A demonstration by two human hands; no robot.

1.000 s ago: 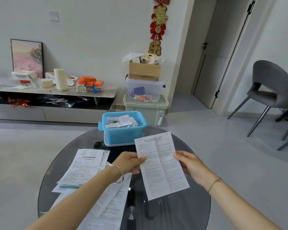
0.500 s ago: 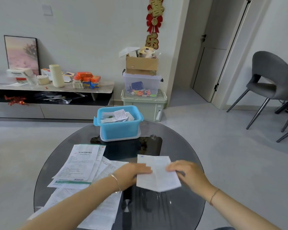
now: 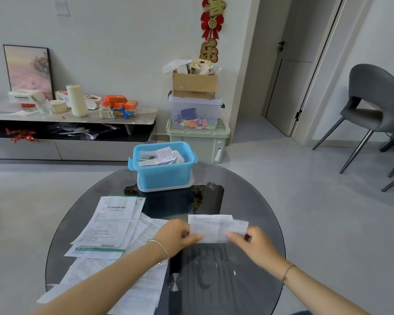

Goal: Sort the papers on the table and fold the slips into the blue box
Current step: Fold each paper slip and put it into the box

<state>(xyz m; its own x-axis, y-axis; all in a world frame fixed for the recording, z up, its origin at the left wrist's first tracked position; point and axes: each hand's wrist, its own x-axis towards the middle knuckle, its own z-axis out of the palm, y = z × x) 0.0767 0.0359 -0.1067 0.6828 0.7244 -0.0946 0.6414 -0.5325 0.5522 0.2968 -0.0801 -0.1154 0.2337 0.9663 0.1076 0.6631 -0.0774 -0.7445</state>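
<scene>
Above the round glass table (image 3: pixel 248 196), both hands pinch one folded slip (image 3: pixel 216 228): left hand (image 3: pixel 173 237) grips its left edge, right hand (image 3: pixel 253 244) its right edge, slip held level near the table's middle. Loose papers (image 3: pixel 109 223) lie spread at left. Blue box (image 3: pixel 163 167) at far edge, holding folded slips.

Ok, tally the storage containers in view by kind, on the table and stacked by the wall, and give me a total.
Blue box on the glass table: 1
Cardboard box, top of the wall stack: 1
Clear plastic bin, middle of the stack: 1
Pale green lidded bin, bottom of the stack: 1
Total: 4
</scene>
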